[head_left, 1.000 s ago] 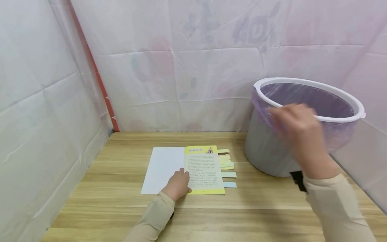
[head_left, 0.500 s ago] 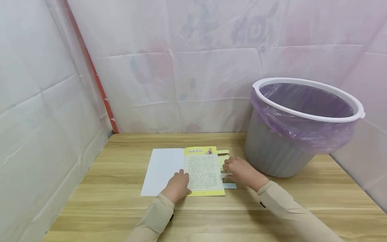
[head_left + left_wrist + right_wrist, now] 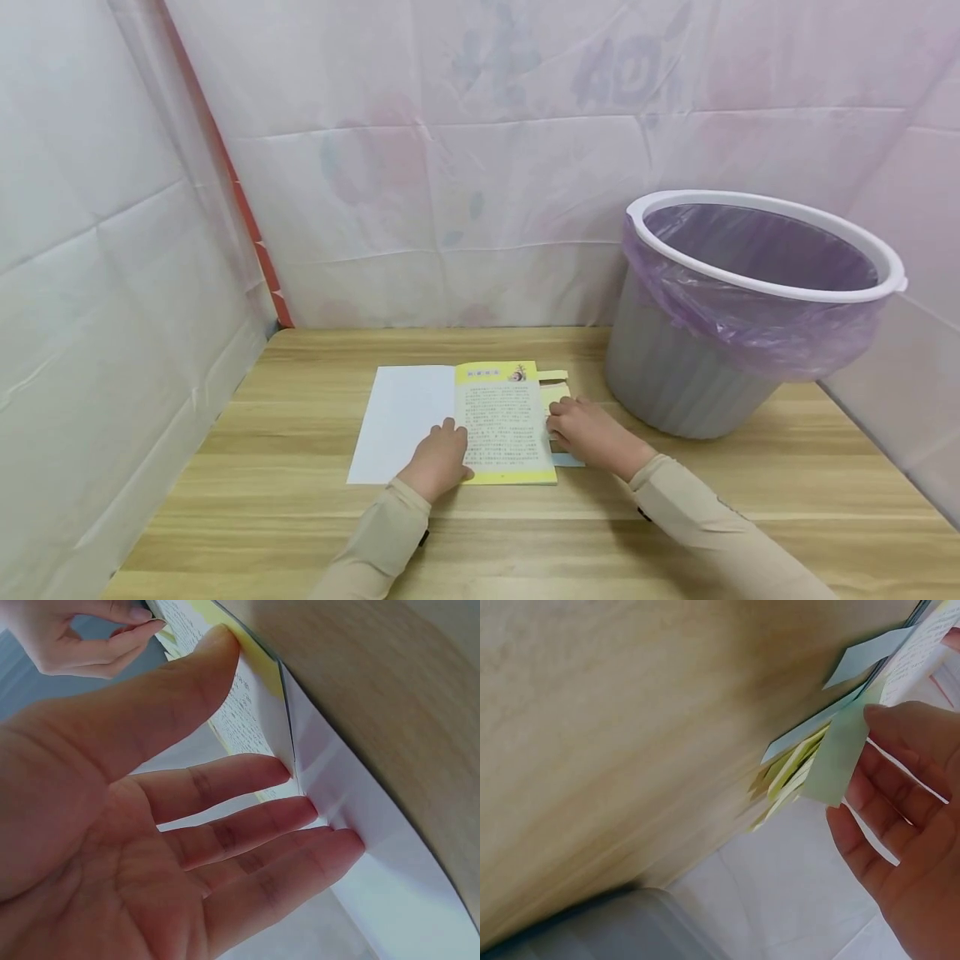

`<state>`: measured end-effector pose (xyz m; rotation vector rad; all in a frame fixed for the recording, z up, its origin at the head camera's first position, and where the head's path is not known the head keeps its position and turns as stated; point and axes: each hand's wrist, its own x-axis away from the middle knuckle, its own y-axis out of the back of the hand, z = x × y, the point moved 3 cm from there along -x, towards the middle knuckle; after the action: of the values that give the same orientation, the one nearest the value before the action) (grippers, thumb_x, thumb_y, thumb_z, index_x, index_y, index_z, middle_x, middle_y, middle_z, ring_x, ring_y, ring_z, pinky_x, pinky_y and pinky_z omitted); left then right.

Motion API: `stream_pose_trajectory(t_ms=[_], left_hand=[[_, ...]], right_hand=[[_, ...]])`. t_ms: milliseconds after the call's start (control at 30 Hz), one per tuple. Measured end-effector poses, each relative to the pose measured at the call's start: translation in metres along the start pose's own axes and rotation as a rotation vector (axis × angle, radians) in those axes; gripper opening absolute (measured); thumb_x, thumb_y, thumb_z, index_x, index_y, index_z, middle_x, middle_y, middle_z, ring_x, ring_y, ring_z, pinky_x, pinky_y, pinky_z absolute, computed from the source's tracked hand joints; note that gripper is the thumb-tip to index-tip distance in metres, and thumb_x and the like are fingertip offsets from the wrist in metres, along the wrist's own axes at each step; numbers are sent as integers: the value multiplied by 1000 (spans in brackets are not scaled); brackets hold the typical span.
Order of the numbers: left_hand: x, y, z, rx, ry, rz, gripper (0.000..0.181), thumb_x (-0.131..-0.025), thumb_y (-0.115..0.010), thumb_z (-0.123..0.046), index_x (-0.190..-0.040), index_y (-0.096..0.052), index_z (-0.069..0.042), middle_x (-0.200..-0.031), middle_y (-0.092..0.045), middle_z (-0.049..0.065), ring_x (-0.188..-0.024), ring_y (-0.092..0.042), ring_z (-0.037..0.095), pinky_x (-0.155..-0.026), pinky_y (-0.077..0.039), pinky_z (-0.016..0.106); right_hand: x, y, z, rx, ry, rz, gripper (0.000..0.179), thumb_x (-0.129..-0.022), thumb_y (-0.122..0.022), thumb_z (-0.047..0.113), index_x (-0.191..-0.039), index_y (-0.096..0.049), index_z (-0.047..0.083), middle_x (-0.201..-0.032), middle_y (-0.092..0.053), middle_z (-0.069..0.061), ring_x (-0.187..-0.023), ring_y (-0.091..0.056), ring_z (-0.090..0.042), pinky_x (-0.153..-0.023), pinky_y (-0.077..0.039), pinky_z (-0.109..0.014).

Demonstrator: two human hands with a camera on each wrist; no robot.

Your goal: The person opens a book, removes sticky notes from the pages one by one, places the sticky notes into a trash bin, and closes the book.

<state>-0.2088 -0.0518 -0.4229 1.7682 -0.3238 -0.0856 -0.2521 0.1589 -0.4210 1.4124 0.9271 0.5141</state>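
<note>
An open book (image 3: 502, 425) lies on the wooden table, its left page blank white and its right page printed with a yellow border. My left hand (image 3: 437, 460) rests across the book near the fold, thumb and fingertips extended on the pages. At the right edge, my right hand (image 3: 588, 429) pinches a pale green sticky tab (image 3: 840, 757) with the thumb on its front and fingers behind. Beside it, several yellow tabs (image 3: 784, 780) and a pale blue tab (image 3: 866, 656) stick out from the pages.
A grey trash bin (image 3: 675, 375) with a white rim (image 3: 757, 283) and purple liner (image 3: 750, 329) stands right of the book. A pale printed curtain (image 3: 360, 208) hangs behind the table (image 3: 262, 517).
My right hand has come down from in front of the bin to the tabs at the book's right edge and pinched the green one. The left hand stays on the book.
</note>
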Motion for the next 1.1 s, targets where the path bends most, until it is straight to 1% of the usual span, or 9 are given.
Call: stream_pose_trajectory(t_ms=[100, 267, 367, 500, 733, 900, 1000, 1067, 1100], left_hand=[[0, 1, 0, 4, 2, 3, 46, -74, -81, -23, -105, -62, 5, -100, -56, 17, -81, -54, 26, -71, -53, 37], [1, 2, -1, 6, 4, 9, 46, -74, -81, -23, -106, -62, 5, -100, -56, 17, -82, -54, 25, -72, -53, 37], [1, 3, -2, 6, 0, 9, 45, -75, -81, -23, -105, -62, 5, -97, -55, 15, -80, -53, 24, -71, -52, 36], [2, 4, -2, 9, 1, 5, 43, -75, -81, -22, -103, -63, 5, -95, -55, 14, -79, -52, 23, -70, -52, 36], [1, 4, -1, -3, -2, 2, 43, -75, -81, -22, -102, -62, 5, -97, -55, 16, -80, -54, 25, -71, -53, 37], [0, 4, -1, -18, -4, 5, 44, -75, -81, -24, -103, -62, 5, -99, -56, 17, -82, -56, 27, -72, -53, 37], [0, 3, -1, -16, -1, 11, 46, -75, -81, -24, -105, -61, 5, -101, -56, 18, -84, -57, 28, -73, -53, 38], [0, 3, -1, -11, 3, 14, 46, -75, -81, -24, -106, -61, 5, -103, -57, 18, -85, -57, 28, -74, -54, 38], [1, 3, -1, -6, 7, 15, 47, -75, -81, -23, -107, -61, 5, -103, -57, 18, -86, -57, 28, -74, -53, 38]], right_hand=[[0, -1, -1, -24, -27, 12, 26, -82, -73, 2, -65, -57, 13, -64, -42, 7, -60, -38, -11, -55, -32, -24], [1, -2, -4, -131, -95, 39, 18, -84, -69, -1, -72, -63, 11, -68, -52, 5, -63, -46, -10, -56, -41, -25], [1, -2, -5, -196, -133, 36, 14, -83, -68, -5, -77, -69, 7, -73, -59, 2, -67, -53, -12, -60, -47, -26], [0, -3, -9, -266, -164, 27, 13, -83, -66, -8, -84, -73, 3, -79, -65, -3, -74, -61, -17, -66, -53, -28], [0, -3, -13, -381, -211, 46, 13, -85, -62, -10, -89, -71, -2, -86, -68, -10, -82, -65, -23, -70, -55, -30], [-2, -1, -17, -474, -293, 72, 12, -88, -59, -10, -87, -68, -2, -85, -67, -8, -76, -59, -14, -65, -51, -27], [-2, 9, -17, -470, -312, 32, 10, -89, -59, -9, -86, -66, -2, -83, -64, -5, -73, -55, -12, -64, -50, -28], [-1, 22, -16, -417, -293, -43, 8, -88, -62, -8, -87, -67, -2, -84, -62, -3, -76, -56, -13, -64, -52, -29], [-2, 30, -14, -380, -270, -101, 7, -86, -64, -7, -88, -68, -1, -85, -60, -3, -77, -57, -13, -65, -52, -29]])
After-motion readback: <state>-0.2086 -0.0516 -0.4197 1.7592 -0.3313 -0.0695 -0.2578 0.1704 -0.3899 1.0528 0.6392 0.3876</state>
